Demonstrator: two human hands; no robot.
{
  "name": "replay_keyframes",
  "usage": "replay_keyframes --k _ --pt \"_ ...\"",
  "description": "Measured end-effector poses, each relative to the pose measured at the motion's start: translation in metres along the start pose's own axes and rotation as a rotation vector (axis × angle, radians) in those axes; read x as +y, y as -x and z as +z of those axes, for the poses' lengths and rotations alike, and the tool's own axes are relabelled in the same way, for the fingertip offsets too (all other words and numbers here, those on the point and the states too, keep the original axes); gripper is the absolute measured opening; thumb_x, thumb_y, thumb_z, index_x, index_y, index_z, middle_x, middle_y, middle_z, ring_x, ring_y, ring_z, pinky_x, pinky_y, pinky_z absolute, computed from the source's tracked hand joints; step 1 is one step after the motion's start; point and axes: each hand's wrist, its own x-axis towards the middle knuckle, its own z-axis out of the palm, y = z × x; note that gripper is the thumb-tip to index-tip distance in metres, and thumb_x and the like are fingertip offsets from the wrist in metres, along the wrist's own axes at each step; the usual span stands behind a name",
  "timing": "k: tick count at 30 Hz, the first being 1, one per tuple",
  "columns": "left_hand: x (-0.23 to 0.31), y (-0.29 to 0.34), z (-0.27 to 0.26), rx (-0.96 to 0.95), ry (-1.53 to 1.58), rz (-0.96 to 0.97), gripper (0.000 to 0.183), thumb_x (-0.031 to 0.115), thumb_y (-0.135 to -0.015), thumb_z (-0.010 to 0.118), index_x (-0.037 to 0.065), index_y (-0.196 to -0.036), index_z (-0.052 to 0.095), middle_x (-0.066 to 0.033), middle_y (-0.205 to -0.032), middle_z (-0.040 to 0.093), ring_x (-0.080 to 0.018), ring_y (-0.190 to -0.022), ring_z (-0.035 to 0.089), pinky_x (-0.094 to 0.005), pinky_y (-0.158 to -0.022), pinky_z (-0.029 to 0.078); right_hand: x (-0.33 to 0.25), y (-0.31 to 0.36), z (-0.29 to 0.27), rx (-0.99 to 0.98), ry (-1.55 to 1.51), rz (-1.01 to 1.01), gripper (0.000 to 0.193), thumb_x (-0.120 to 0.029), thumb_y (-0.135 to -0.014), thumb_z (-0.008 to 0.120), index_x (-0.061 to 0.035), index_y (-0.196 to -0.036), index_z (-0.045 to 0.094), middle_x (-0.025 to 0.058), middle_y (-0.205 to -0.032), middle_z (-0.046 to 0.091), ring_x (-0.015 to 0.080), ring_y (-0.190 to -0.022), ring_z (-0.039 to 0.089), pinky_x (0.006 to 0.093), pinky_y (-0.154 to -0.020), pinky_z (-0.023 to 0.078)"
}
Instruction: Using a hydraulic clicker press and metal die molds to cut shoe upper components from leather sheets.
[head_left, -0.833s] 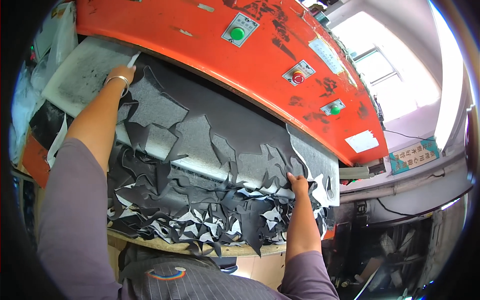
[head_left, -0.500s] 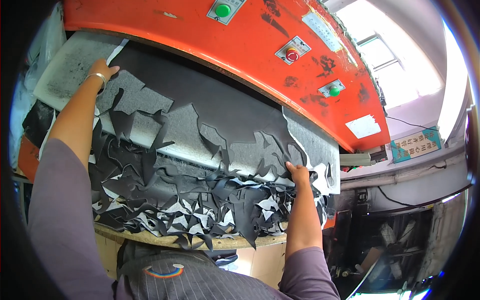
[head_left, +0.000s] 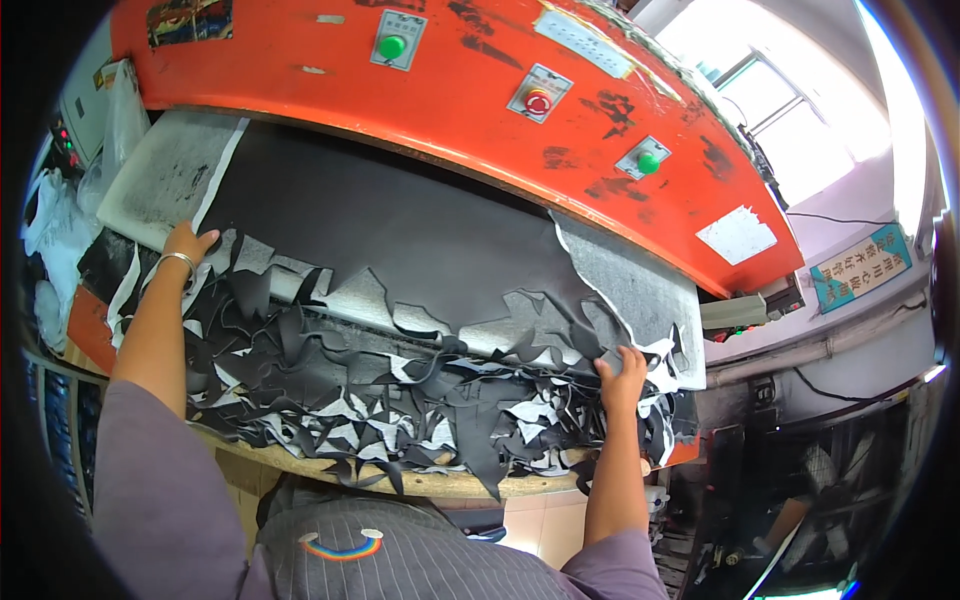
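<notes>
A dark grey leather-like sheet [head_left: 380,220] with a pale underside lies across a light board [head_left: 160,170] under the red machine. Its near edge is ragged, with curved cut-outs and dangling strips. At the sheet's near left corner, my left hand [head_left: 190,247], a bangle on its wrist, grips the edge with the thumb on top. My right hand [head_left: 622,378] is closed on the ragged strips at the near right corner; its fingertips are partly hidden. Between both hands and my body, a heap of dark and white scraps [head_left: 350,410] hangs over the board's front.
The red machine beam [head_left: 420,90] spans the far side above the sheet, with green buttons [head_left: 648,162] and a red stop button [head_left: 537,102]. A wooden ledge [head_left: 540,486] runs before my apron. Plastic bags [head_left: 60,220] hang at left; a dark rack [head_left: 800,490] stands at right.
The sheet has come toward me, and more of its smooth surface shows from under the machine. My left hand has drawn nearer with its corner. The whole view has shifted slightly.
</notes>
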Motion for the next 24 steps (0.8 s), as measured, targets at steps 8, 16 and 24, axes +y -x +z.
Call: replay_keyframes --k 8,16,24 --pt "0.233 0.118 -0.006 0.216 0.112 0.584 0.059 0.028 -0.073 0.072 0.009 -0.125 0.052 -0.0127 -0.126 0.055 -0.0311 -0.12 0.049 -0.0474 -0.098 0.035 0.011 0.067 -0.079 -0.398 -0.225 -0.318 0.019 -0.01 -0.078 0.067 -0.0084 -0.097 0.065 0.0091 -0.096 0.064 0.0286 -0.085 0.06 0.0386 -0.078 0.046" --pt "0.301 0.323 0.027 -0.454 -0.143 0.728 0.067 0.062 -0.086 0.047 0.029 -0.144 0.037 -0.017 -0.157 0.002 -0.037 -0.144 -0.004 -0.0699 -0.105 0.002 0.027 0.01 -0.076 -0.705 -0.191 -0.648 0.029 -0.007 -0.076 0.062 -0.0036 -0.106 0.063 0.0098 -0.096 0.063 0.0309 -0.095 0.059 0.0374 -0.082 0.047" --pt "0.252 0.355 -0.036 -1.069 -0.3 0.769 0.074 0.07 -0.084 0.044 0.029 -0.145 0.035 -0.0243 -0.155 0.007 -0.0389 -0.144 0.0 -0.0709 -0.104 0.01 0.057 -0.013 -0.101 -0.864 -0.144 -1.111 0.034 -0.009 -0.07 0.061 -0.0095 -0.103 0.065 0.0052 -0.105 0.063 0.0223 -0.107 0.056 0.034 -0.093 0.039"
